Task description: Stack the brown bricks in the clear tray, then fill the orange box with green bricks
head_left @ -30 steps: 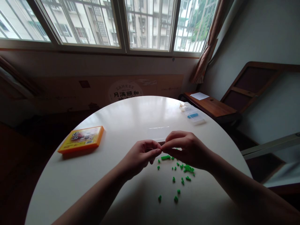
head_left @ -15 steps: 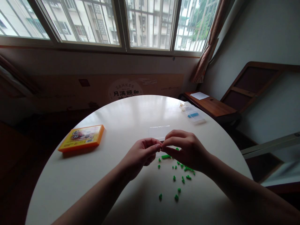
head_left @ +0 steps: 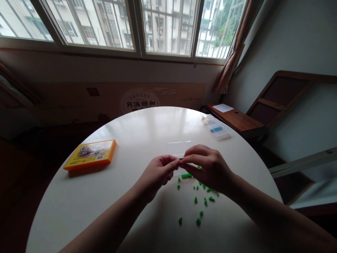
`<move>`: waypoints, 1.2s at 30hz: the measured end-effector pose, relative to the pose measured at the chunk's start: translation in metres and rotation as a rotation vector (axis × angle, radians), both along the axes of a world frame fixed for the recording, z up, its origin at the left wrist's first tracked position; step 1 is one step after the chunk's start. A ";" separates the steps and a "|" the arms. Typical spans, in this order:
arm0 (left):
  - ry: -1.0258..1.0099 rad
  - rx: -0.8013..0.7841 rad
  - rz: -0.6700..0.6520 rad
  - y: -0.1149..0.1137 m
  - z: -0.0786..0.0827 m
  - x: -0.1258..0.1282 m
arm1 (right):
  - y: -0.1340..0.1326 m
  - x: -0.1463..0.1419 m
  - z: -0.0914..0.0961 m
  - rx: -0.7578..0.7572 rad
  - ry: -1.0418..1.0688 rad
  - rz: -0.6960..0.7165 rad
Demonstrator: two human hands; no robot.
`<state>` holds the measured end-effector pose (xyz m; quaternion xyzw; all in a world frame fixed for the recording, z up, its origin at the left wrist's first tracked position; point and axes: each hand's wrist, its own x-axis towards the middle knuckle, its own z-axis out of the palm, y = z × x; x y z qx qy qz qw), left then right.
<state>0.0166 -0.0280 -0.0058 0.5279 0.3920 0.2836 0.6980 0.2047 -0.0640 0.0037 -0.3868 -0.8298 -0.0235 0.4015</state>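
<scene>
Green pieces [head_left: 186,175], roughly sixteen showing, strewn just right of the round table's [head_left: 131,140] middle!
Left hand [head_left: 160,170] and right hand [head_left: 207,165] meet above the table, fingertips pinched nearly together; whether they grip a piece, can't tell. Right hand blocks some view; one orange box [head_left: 91,154] table-left, one clear case [head_left: 223,134] at the table's far right.

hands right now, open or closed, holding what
Left hand: closed in a pinch; whether it holds anything cannot be told.
Right hand: also pinched closed, meeting the left; anything held is hidden.

Both hands [head_left: 162,170] [head_left: 210,165] pinched, tip to tip.
</scene>
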 end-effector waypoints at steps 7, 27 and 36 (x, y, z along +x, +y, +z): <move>0.291 0.410 0.114 0.010 0.005 -0.009 | 0.007 0.009 0.000 -0.193 0.088 -0.100; 0.852 0.881 0.026 0.016 -0.004 -0.017 | 0.028 0.000 -0.002 -0.558 -0.449 -0.511; 0.845 0.870 0.049 0.015 -0.001 -0.017 | 0.029 -0.006 0.002 -0.637 -0.530 -0.495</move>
